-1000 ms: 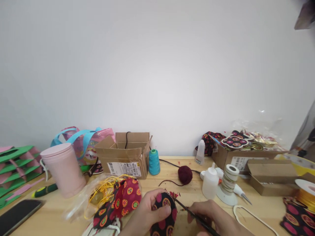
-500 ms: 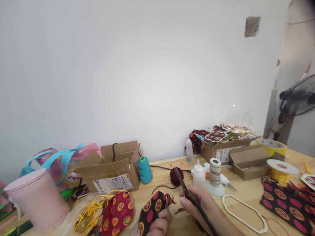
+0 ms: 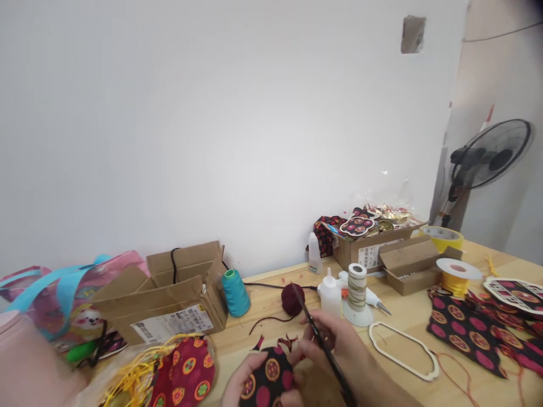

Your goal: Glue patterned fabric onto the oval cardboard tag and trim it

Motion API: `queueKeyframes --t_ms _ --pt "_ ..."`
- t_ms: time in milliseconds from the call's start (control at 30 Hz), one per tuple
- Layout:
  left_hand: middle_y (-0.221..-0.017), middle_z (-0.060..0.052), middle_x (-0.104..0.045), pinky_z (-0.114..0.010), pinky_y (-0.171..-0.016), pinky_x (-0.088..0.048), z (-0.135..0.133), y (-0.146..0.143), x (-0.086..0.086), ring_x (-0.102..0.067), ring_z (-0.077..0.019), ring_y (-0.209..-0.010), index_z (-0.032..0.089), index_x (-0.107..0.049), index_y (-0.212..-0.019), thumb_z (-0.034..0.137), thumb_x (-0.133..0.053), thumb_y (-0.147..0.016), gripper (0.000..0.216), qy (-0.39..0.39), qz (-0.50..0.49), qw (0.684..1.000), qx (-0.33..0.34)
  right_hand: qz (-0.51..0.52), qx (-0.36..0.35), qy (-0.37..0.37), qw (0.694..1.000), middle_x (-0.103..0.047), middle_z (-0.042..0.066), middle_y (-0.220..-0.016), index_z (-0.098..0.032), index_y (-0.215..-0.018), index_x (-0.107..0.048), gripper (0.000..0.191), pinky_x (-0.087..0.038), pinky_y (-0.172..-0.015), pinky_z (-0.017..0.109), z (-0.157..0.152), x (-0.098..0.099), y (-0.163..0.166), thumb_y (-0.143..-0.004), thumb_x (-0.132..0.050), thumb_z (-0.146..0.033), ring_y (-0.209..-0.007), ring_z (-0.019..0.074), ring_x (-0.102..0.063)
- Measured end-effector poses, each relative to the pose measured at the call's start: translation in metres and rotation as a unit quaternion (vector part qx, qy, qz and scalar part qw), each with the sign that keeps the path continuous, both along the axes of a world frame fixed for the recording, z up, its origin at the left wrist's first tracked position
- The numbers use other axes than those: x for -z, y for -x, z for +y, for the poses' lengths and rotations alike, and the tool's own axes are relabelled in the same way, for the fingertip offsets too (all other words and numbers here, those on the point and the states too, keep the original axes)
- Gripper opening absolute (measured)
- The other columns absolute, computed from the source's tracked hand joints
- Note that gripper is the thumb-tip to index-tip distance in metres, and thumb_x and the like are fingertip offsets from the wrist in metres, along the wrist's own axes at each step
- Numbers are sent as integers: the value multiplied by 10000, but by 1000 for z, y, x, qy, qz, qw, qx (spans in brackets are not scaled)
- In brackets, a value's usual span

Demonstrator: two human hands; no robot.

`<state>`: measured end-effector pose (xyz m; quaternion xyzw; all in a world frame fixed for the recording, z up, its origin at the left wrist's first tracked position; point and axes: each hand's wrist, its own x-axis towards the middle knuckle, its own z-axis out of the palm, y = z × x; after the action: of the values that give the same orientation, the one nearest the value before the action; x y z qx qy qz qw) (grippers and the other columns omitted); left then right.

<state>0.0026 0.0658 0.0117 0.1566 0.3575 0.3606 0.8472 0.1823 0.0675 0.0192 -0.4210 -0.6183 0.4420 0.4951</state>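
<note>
My left hand (image 3: 240, 377) grips a piece of black patterned fabric (image 3: 270, 374) with pink and orange round motifs, low in the head view. Dark, slim scissors (image 3: 324, 343) lie across my right hand (image 3: 345, 346), blades pointing up and away. The fingertips of that hand also touch the fabric's right edge, where frayed bits stick out. A dark red ball of yarn (image 3: 292, 299) rests just beyond the scissors' tip, its loose end trailing left. The lower part of the fabric is cut off by the frame.
Left: a cardboard box (image 3: 178, 308), a teal thread cone (image 3: 235, 294) and a bag of yellow cords (image 3: 136, 367). Right: a glue bottle (image 3: 330, 295), a ribbon roll (image 3: 357, 288), a white frame (image 3: 403, 353), more patterned fabric (image 3: 462, 330) and a filled box (image 3: 360, 251).
The view has turned right. Both hands have come together at the fabric, and the left grip has changed to its left side. The scissors now show edge-on.
</note>
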Motion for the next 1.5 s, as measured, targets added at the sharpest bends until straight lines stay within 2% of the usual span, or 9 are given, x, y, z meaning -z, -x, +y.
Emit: queueKeyframes --t_ms 100,200,367,500,600,700,967,1333,1500 --pt "-759 -71 -642 -133 -554 -464 4 -1 -10 -594 -77 -644 61 -489 -1058 107 -484 -727 334 76 -116 986 -90 54 -31 46 997 -486 -49 -550 -160 -842 -474 372 -316 -386 198 3 -3 -2 -687 -556 -488 -403 83 -431" --pt "-755 -95 -674 -231 -699 -489 5 -2 -15 -632 -148 -794 57 -506 -1039 22 -454 -723 323 46 -84 988 -121 21 -59 36 997 -434 -55 -549 -148 -844 -497 402 -273 -383 196 4 -1 -3 -706 -517 -525 -405 68 -362" --pt "-774 -118 -704 -307 -603 -481 -3 -10 -11 -644 -253 -775 99 -604 -872 135 -636 -644 232 -84 95 987 -94 -130 -82 -93 984 -420 -45 -538 -171 -665 -582 254 -308 -451 210 -1 -1 -9 -691 -591 -423 -511 105 -379" --pt "-734 -132 -703 -291 -575 -461 -7 -13 -7 -645 -240 -700 103 -627 -757 341 -665 -616 280 -184 185 962 -80 -195 -38 -172 965 -546 9 -671 -189 -796 -601 213 -395 -541 245 -7 -10 -15 -677 -614 -365 -594 155 -472" --pt "-747 -94 -702 -283 -605 -464 -9 -14 -9 -640 -220 -706 141 -618 -765 363 -671 -600 282 -222 206 948 -100 -223 -34 -200 953 -580 34 -797 -203 -943 -564 320 -420 -599 258 -9 -13 -17 -669 -640 -351 -662 171 -508" --pt "-743 -73 -698 -302 -638 -471 -12 -14 -12 -640 -220 -706 165 -586 -882 367 -674 -590 365 -220 175 953 -112 -279 -19 -203 938 -587 49 -800 -192 -988 -563 386 -418 -601 271 -7 -12 -18 -662 -654 -376 -678 183 -521" --pt "-737 -78 -679 -296 -504 -474 -14 -16 -14 -638 -222 -614 156 -512 -936 344 -610 -655 352 -212 189 952 -110 -430 14 -195 882 -584 44 -694 -197 -848 -629 175 -375 -528 250 -4 -15 -16 -721 -578 -307 -607 169 -521" --pt "-714 -69 -678 -290 -475 -484 -16 -19 -17 -639 -213 -585 147 -452 -956 300 -568 -700 321 -223 198 948 -113 -459 12 -230 858 -604 12 -705 -234 -840 -624 163 -336 -526 246 -4 -15 -23 -680 -608 -262 -630 166 -537" --pt "-719 -61 -680 -288 -464 -481 -15 -20 -16 -638 -210 -579 174 -330 -1145 294 -591 -684 543 -223 183 951 -113 -450 10 -211 868 -609 6 -711 -235 -819 -624 145 -348 -540 237 -4 -16 -22 -678 -617 -263 -633 156 -544"
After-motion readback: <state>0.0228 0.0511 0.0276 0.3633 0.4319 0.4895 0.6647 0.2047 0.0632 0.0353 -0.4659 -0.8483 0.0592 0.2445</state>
